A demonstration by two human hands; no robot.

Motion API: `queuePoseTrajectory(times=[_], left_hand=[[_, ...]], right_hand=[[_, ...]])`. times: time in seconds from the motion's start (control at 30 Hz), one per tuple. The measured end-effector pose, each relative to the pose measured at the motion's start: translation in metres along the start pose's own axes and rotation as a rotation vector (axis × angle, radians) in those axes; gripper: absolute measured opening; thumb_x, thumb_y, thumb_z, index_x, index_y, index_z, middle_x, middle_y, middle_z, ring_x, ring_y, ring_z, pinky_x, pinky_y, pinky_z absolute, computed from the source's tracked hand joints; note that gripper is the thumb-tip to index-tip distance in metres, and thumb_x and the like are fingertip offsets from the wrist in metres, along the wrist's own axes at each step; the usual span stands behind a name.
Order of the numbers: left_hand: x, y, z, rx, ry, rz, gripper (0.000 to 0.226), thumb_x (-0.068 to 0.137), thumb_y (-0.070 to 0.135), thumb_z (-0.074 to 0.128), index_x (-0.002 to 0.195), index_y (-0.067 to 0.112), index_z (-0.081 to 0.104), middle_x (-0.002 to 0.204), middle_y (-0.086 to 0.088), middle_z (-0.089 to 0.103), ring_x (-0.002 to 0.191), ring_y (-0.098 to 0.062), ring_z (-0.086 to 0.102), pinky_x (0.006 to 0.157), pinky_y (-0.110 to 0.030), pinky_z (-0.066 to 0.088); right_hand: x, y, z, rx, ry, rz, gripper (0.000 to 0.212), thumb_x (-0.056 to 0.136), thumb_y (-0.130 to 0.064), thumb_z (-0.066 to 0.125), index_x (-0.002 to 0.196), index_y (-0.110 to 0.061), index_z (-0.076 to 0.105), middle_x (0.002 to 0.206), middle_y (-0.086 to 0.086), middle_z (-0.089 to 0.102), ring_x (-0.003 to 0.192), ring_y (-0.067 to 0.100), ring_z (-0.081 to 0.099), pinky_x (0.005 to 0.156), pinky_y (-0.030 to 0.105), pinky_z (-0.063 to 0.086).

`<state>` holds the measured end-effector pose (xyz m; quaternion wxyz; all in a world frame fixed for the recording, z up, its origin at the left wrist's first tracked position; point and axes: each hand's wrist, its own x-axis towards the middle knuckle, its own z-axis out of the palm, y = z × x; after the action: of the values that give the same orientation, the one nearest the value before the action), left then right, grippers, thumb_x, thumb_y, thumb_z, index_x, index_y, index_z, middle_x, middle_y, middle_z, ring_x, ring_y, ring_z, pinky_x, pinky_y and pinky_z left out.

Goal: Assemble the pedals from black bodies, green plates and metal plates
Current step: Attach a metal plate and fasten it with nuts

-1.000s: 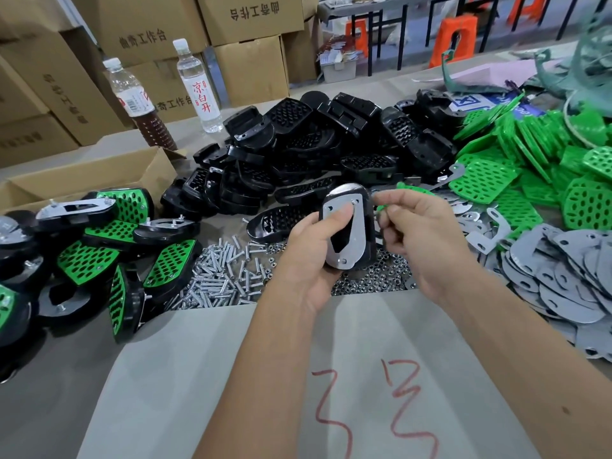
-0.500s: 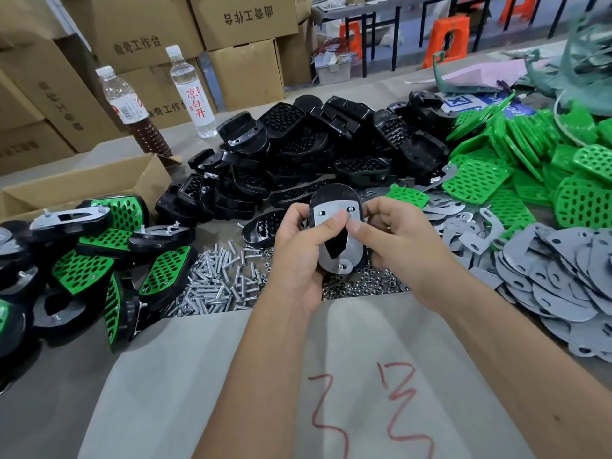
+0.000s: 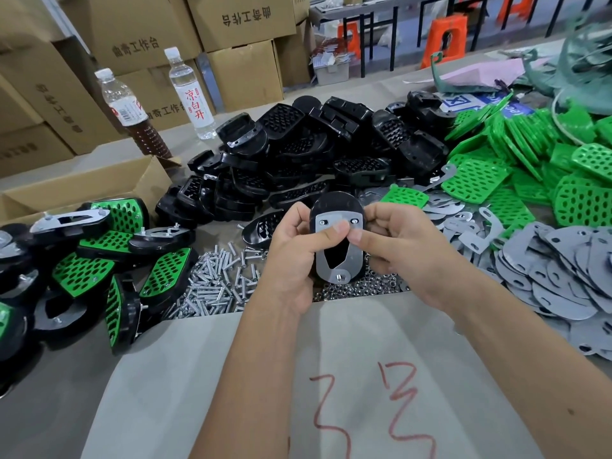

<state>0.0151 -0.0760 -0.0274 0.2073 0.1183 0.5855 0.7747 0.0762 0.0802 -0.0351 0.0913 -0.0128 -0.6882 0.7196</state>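
My left hand (image 3: 291, 256) and right hand (image 3: 400, 250) hold one black pedal body (image 3: 336, 202) upright between them, above the middle of the counter (image 3: 43, 409). Both hands are closed on it: fingers wrap its side edges, and both thumbs press a grey metal plate (image 3: 326, 260) flat against the face turned towards me. I judge the thumbs pin the plate so its holes stay lined up over three screw tips, two near the top and one at the bottom, ready for nuts.

Directly beneath my hands lie a heap of loose screws (image 3: 218, 279) and a band of small nuts (image 3: 371, 288), just beyond the far edge of a grey sheet (image 3: 231, 376) with red marks. Behind them, towards the far edge, sits a large pile of bare black bodies (image 3: 314, 150). Green perforated plates (image 3: 543, 167) fill the right far corner, with loose metal plates (image 3: 569, 263) along the right edge. Finished pedals (image 3: 99, 263) crowd the left edge beside an open cardboard box (image 3: 82, 187). Two bottles (image 3: 188, 94) stand at the far left. Nothing blocks my reach to the nuts.
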Motion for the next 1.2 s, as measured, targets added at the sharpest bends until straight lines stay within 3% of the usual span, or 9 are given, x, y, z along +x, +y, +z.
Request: queuePoseTrajectory(times=[0.17,0.3,0.43,0.6,0.67,0.77,0.9,1.03,1.2], left_hand=[[0.001,-0.002,0.003,-0.006,0.020,-0.007,0.041,0.071,0.014,0.082,0.102,0.011,0.057,0.102,-0.014,0.059,0.091,-0.027,0.056,0.071,-0.036,0.052],[0.001,-0.003,0.004,0.003,0.016,-0.017,0.040,0.070,0.015,0.083,0.100,0.011,0.056,0.099,-0.013,0.058,0.090,-0.028,0.055,0.069,-0.036,0.050],[0.002,-0.003,0.003,-0.003,0.037,-0.026,0.048,0.071,0.016,0.085,0.102,-0.001,0.053,0.094,-0.012,0.065,0.085,-0.027,0.061,0.068,-0.037,0.051],[0.005,-0.005,0.005,-0.081,0.126,-0.053,0.032,0.085,0.008,0.081,0.083,0.017,0.050,0.083,-0.009,0.069,0.070,-0.026,0.067,0.067,-0.042,0.053],[0.007,-0.004,0.003,-0.141,0.142,-0.080,0.032,0.086,0.005,0.078,0.081,0.018,0.050,0.079,-0.009,0.069,0.060,-0.022,0.066,0.069,-0.044,0.055],[0.007,0.000,0.001,-0.239,0.134,-0.093,0.028,0.080,0.006,0.078,0.091,0.014,0.054,0.080,-0.008,0.071,0.058,-0.020,0.067,0.064,-0.042,0.059],[0.005,0.005,0.001,-0.347,0.090,-0.186,0.034,0.073,0.018,0.075,0.105,0.010,0.071,0.091,-0.008,0.077,0.075,-0.023,0.075,0.071,-0.037,0.064],[0.005,0.006,-0.003,-0.406,0.096,-0.230,0.010,0.073,0.022,0.076,0.073,0.014,0.083,0.081,-0.005,0.075,0.062,-0.021,0.072,0.061,-0.035,0.063],[0.005,0.006,-0.005,-0.361,0.077,-0.242,0.012,0.080,0.022,0.074,0.075,0.016,0.084,0.089,-0.006,0.076,0.075,-0.023,0.073,0.097,-0.050,0.056]], right_hand=[[-0.001,0.005,0.000,0.076,0.060,-0.052,0.008,0.092,-0.002,0.073,0.095,-0.002,0.065,0.060,-0.010,0.021,0.048,0.008,0.021,0.044,0.018,0.026],[-0.001,0.003,0.001,0.140,0.040,-0.070,0.022,0.079,-0.015,0.079,0.092,-0.006,0.063,0.060,-0.009,0.022,0.051,0.010,0.019,0.045,0.020,0.023],[0.000,0.002,-0.002,0.089,0.043,-0.104,0.014,0.085,-0.012,0.079,0.088,-0.013,0.066,0.059,-0.009,0.022,0.050,0.011,0.019,0.046,0.022,0.023],[0.005,0.002,-0.002,-0.124,0.142,0.045,0.021,0.097,-0.041,0.059,0.099,-0.022,0.067,0.069,-0.007,0.047,0.053,0.007,0.038,0.052,0.026,0.038],[0.006,0.003,-0.006,-0.204,0.199,0.071,0.023,0.104,-0.020,0.044,0.100,-0.021,0.066,0.078,-0.003,0.054,0.054,0.008,0.045,0.058,0.031,0.042],[0.004,0.002,-0.008,-0.334,0.181,0.060,0.045,0.103,0.012,0.032,0.094,-0.013,0.068,0.084,0.009,0.062,0.055,0.008,0.060,0.058,0.020,0.052],[0.002,0.003,-0.004,-0.148,0.197,0.017,0.030,0.101,0.014,0.050,0.093,-0.004,0.072,0.085,0.016,0.073,0.066,0.019,0.075,0.061,0.024,0.061],[0.002,0.001,-0.008,-0.088,0.201,0.004,0.007,0.096,0.004,0.068,0.098,-0.002,0.070,0.077,0.011,0.078,0.072,0.026,0.079,0.059,0.030,0.063],[0.001,0.000,-0.011,-0.255,0.264,-0.036,0.027,0.094,-0.020,0.077,0.074,-0.005,0.070,0.058,0.012,0.069,0.041,0.021,0.061,0.039,0.023,0.046]])
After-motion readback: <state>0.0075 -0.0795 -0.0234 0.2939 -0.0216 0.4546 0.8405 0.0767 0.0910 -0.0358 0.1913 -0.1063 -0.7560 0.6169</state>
